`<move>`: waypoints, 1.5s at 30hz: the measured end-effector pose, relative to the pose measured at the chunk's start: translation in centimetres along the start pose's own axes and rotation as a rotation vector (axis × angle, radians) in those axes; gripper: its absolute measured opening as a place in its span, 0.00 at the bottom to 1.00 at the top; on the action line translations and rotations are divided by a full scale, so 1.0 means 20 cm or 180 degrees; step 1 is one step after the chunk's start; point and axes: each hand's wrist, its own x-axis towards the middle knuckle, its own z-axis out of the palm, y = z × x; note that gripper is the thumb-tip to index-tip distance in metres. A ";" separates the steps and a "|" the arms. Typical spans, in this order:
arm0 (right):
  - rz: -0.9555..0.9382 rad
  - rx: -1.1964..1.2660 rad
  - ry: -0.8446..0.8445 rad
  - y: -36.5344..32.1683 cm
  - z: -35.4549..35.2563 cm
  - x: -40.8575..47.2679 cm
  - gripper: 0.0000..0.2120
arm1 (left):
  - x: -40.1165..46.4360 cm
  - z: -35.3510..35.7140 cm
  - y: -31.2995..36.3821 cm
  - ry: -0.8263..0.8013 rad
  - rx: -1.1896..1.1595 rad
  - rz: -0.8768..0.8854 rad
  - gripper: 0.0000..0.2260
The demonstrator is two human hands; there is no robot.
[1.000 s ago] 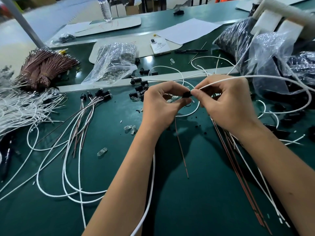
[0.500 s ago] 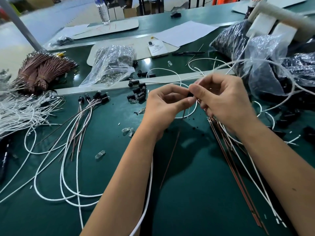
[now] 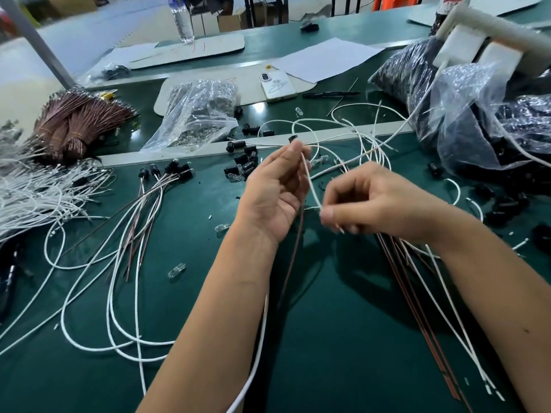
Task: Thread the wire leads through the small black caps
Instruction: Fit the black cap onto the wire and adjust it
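White wire lead (image 3: 310,183) between left hand (image 3: 275,192) and right hand (image 3: 375,204).

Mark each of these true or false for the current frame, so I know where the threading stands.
1. The left hand holds a small black cap at its fingertips. True.
2. The right hand lies flat and open on the table. False: it pinches a white wire that runs up toward the cap.
3. A white phone lies behind the clear plastic bag. True.
4. The bundle of brown leads sits at the right edge of the table. False: it is at the far left.
5. The water bottle lies on its side. False: it stands upright.
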 end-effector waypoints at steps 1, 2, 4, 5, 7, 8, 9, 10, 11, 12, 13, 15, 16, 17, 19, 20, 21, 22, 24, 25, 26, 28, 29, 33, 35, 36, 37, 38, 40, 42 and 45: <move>0.0146 -0.0029 -0.0420 -0.01 0.00 -0.01 0.08 | 0.00 -0.01 0.01 0.0006 -0.0072 0.0021 0.07; 0.0231 -0.0003 -0.0653 -0.01 0.00 -0.02 0.08 | 0.00 -0.01 0.01 0.0000 -0.0111 0.0045 0.06; 0.0243 0.0369 -0.0387 -0.01 0.02 -0.01 0.11 | 0.00 0.00 0.01 -0.0054 -0.0066 0.0054 0.09; 0.0224 0.0649 -0.0002 -0.01 0.03 0.01 0.12 | -0.01 0.01 0.00 -0.0083 -0.0012 0.0038 0.13; 0.0101 0.0848 0.0675 0.00 0.05 0.03 0.12 | -0.01 0.03 -0.02 -0.0111 0.0048 0.0004 0.16; 0.0054 0.0778 0.0785 0.01 0.05 0.04 0.12 | -0.01 0.03 -0.02 -0.0111 0.0040 -0.0002 0.16; 0.0040 0.0715 0.0716 0.02 0.05 0.04 0.12 | -0.01 0.03 -0.02 -0.0097 -0.0004 0.0000 0.15; 0.0069 0.0671 0.0472 0.02 0.03 0.03 0.12 | -0.01 0.03 -0.01 -0.0068 -0.0080 0.0015 0.14; 0.0149 0.0623 0.0087 0.02 0.02 0.02 0.13 | -0.01 0.02 -0.01 -0.0032 -0.0156 0.0043 0.12; 0.0269 0.0551 -0.0366 0.01 0.00 0.00 0.13 | -0.01 0.01 0.00 -0.0007 -0.0203 0.0073 0.11; 0.0379 0.0442 -0.0799 0.00 -0.02 -0.02 0.13 | -0.01 0.00 0.01 0.0003 -0.0227 0.0095 0.11; 0.0441 0.0373 -0.1126 -0.01 -0.02 -0.03 0.13 | -0.01 0.00 0.01 0.0000 -0.0265 0.0090 0.12; 0.0418 0.0512 -0.0933 -0.01 0.00 -0.02 0.14 | -0.01 0.01 0.01 -0.0014 -0.0283 0.0062 0.12; 0.0361 0.0730 -0.0562 -0.01 0.02 -0.01 0.13 | -0.02 0.02 0.00 -0.0038 -0.0288 0.0020 0.14; 0.0142 0.1015 0.0174 -0.01 0.05 0.02 0.12 | -0.03 0.04 -0.01 -0.0090 -0.0265 -0.0069 0.19; 0.0060 0.1009 0.0304 -0.01 0.05 0.03 0.12 | -0.03 0.04 -0.01 -0.0093 -0.0253 -0.0079 0.20; 0.0033 0.0969 0.0233 -0.01 0.04 0.02 0.12 | -0.03 0.04 -0.02 -0.0082 -0.0256 -0.0062 0.20; 0.0074 0.0918 -0.0027 0.00 0.03 0.02 0.12 | -0.02 0.04 -0.01 -0.0058 -0.0282 -0.0031 0.18; 0.0279 0.0714 -0.0763 0.00 0.01 -0.01 0.11 | -0.02 0.02 0.00 -0.0007 -0.0392 0.0027 0.14; 0.0335 0.0603 -0.0998 0.00 0.01 -0.02 0.12 | -0.02 0.02 0.01 0.0013 -0.0399 0.0068 0.13; 0.0344 0.0541 -0.1054 0.00 0.02 -0.02 0.12 | -0.01 0.01 0.02 0.0028 -0.0371 0.0118 0.14; 0.0320 0.0688 -0.0655 0.00 0.04 0.00 0.12 | -0.01 0.00 0.02 0.0011 -0.0296 0.0181 0.14; 0.0284 0.0838 -0.0313 0.00 0.05 0.01 0.12 | -0.02 0.01 0.02 -0.0033 -0.0251 0.0178 0.13; 0.0039 0.1084 0.0675 0.01 0.06 0.04 0.11 | -0.03 0.03 -0.01 -0.0218 -0.0005 0.0140 0.11; 0.0038 0.1006 0.0624 0.02 0.06 0.04 0.08 | -0.03 0.03 -0.01 -0.0230 0.0203 0.0222 0.08; 0.0107 0.0878 0.0474 0.02 0.05 0.03 0.07 | -0.03 0.03 -0.01 -0.0204 0.0263 0.0262 0.08; 0.0206 0.0710 0.0270 0.02 0.04 0.02 0.07 | -0.03 0.02 0.00 -0.0165 0.0259 0.0284 0.10; 0.0318 0.0555 0.0056 0.02 0.03 0.01 0.08 | -0.03 0.01 0.01 -0.0128 0.0203 0.0302 0.11; 0.0484 0.0386 -0.0194 0.02 0.03 0.01 0.09 | -0.02 0.00 0.01 -0.0104 0.0184 0.0383 0.12; 0.0467 0.0360 -0.0078 0.02 0.04 0.01 0.09 | -0.03 0.00 0.01 -0.0141 0.0440 0.0537 0.10; 0.0122 0.0600 0.0617 0.01 0.04 0.03 0.08 | -0.04 0.01 0.00 -0.0375 0.0807 0.0797 0.08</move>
